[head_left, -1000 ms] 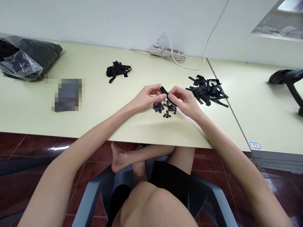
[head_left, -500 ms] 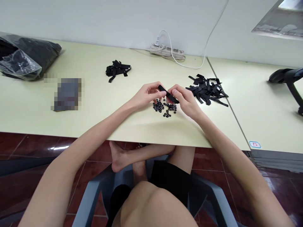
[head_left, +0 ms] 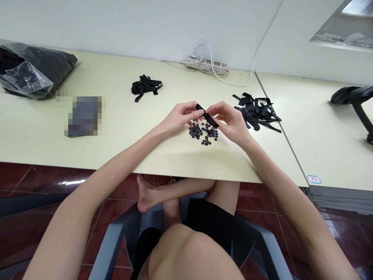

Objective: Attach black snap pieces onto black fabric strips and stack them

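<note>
A short black fabric strip [head_left: 212, 120] slants between my two hands, a little above the table. My left hand [head_left: 184, 113] is closed on its upper left part, thumb on top. At the strip's middle, the fingertips of my right hand [head_left: 231, 121] pinch it; whether a small round piece sits under them I cannot tell. Below the hands lie small black round pieces with holes [head_left: 196, 131], like snap buttons, in loose clusters. A pile of black strips [head_left: 256, 112] lies just right of my right hand. Another smaller pile of strips [head_left: 145, 86] rests farther back on the left.
A clear plastic bag [head_left: 43, 74] with black material sits at the table's far left, near a blurred dark object [head_left: 84, 116]. A power strip [head_left: 206, 65] with a white cable lies against the wall. A black stand [head_left: 354, 97] is at the far right.
My right thumb has moved down off the strip's top, and the right fingers now reach over to its middle. The left hand keeps its hold; the piles look unchanged.
</note>
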### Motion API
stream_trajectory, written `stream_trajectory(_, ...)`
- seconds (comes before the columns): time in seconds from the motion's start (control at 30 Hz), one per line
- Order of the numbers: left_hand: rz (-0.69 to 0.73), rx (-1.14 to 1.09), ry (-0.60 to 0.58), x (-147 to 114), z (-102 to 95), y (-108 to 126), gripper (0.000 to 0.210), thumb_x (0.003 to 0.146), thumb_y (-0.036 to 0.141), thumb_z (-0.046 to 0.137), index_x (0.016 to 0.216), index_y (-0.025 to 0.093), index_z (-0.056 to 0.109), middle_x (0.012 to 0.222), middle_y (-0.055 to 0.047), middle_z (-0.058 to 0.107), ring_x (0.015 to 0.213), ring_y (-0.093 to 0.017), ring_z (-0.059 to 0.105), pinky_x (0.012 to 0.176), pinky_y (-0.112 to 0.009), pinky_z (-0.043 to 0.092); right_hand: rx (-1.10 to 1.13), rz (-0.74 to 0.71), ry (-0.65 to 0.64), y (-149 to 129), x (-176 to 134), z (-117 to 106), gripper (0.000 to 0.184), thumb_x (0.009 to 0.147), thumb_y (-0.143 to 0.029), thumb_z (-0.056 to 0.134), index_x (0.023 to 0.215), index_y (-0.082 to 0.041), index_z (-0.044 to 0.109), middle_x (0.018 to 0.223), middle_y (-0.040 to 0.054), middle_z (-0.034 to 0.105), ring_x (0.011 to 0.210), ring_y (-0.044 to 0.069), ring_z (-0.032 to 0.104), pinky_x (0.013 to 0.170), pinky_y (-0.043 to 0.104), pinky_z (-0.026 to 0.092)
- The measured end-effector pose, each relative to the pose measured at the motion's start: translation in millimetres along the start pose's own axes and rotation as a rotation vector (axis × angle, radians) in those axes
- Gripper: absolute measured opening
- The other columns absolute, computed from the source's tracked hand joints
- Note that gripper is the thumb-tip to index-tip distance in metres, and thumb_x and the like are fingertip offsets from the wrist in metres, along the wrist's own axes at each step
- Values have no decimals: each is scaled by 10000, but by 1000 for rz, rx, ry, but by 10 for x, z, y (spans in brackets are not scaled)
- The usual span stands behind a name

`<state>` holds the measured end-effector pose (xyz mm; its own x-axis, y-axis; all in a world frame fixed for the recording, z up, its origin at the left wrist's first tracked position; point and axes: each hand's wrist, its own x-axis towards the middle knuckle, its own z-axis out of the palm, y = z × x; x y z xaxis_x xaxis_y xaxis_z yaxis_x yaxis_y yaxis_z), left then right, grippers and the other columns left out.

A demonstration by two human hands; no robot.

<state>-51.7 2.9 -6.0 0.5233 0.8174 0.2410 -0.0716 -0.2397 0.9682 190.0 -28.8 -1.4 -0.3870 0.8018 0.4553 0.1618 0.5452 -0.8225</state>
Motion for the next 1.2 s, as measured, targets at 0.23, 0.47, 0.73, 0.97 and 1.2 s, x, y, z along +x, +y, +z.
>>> stream_trajectory(0.23,14,-12,-33,2,-6,-64,397,950,586,885,946,208,763,902,-43,719,870,-159,703,715,-274,580,-35,36,54,3,10,9,264,1014,-551,862,1033,-307,764,1035,8,786,960,212,762,881,417,652)
stream_trajectory(0.47,-4,-10,-32,-7,11,-32,389,946,564,884,979,202,747,940,-49,731,888,-166,707,696,-267,587,-63,29,83,-11,7,27,220,1014,-494,842,1035,-296,750,1037,13,796,953,210,767,855,407,643)
stream_trajectory(0.73,16,-6,-37,-30,46,-2,383,948,525,910,1077,207,741,987,-42,723,858,-147,703,713,-253,584,-242,-62,110,-17,4,46,136,1062,-426,761,1055,-294,730,990,11,797,882,202,761,788,397,639)
stream_trajectory(0.97,33,23,-1,-18,17,-28,344,1005,518,841,985,185,755,929,-53,745,870,-151,701,686,-253,573,-284,-36,112,-44,-6,58,168,1069,-459,738,1076,-294,709,940,9,784,834,200,751,779,394,637)
stream_trajectory(1.2,14,22,13,-4,8,-17,453,948,615,885,942,187,738,904,-57,760,859,-158,712,686,-263,567,-303,49,50,-53,-5,42,296,1067,-570,743,992,-287,699,900,22,788,838,222,750,786,405,620)
